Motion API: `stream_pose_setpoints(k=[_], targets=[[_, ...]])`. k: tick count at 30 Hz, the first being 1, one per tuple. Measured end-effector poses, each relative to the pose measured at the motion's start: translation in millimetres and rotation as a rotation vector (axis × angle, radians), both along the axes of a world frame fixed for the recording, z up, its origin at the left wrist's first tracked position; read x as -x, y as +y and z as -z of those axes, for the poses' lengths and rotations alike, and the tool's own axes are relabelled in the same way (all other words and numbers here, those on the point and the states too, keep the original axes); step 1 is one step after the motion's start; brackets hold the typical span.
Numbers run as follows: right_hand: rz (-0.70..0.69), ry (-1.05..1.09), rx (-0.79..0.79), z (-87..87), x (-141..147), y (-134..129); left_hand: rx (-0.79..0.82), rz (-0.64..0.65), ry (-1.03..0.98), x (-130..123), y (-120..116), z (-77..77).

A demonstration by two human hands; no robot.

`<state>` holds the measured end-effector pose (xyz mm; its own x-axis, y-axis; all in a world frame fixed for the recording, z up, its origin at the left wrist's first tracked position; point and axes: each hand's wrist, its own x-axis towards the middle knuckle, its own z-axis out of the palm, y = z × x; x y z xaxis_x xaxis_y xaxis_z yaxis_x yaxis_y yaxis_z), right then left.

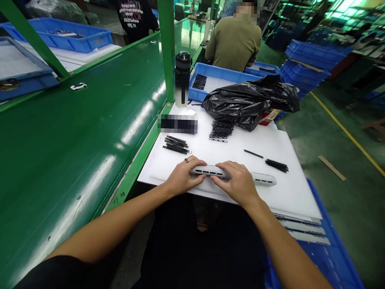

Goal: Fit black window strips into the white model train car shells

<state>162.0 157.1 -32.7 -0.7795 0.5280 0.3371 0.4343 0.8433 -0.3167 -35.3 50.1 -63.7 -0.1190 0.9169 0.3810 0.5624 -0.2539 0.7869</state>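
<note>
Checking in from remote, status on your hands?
Left hand and right hand both on slotted pale plastic bar. Bar lying on white board. Black strips beyond, not touching it.

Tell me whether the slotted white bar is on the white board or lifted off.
On it: the slotted white bar rests flat on the white board, with the left hand and right hand on top.

the light is bright and even, coming from above, with long white glare streaking down the green conveyor belt. a ceiling light blows out at the upper right of the frame. only faint shadows fall beside the left hand and right hand on the white tabletop. wide-angle distortion bends the frame's edges, and the blue crate at lower right looks soft.
</note>
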Motion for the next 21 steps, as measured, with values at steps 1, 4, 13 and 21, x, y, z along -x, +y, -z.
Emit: stream_pose_setpoints(k=[1, 4, 13, 21], targets=[[0.0, 0.015, -0.005, 2.5, 0, -1, -0.003, 0.005, 0.009, 1, 0, 0.9], [-0.01, 0.05, -0.05, 9.5, -2, -3, -0.009, 0.002, 0.034, 2, 0, 2.9], [-0.092, 0.011, -0.054, 4.8, -18, 3, 0.009, -0.001, 0.067, 1, -3, 2.9], [-0.089, -0.005, -0.037, 2.9, -19, 5, 0.055, 0.088, 0.063, 7, -6, -1.7]])
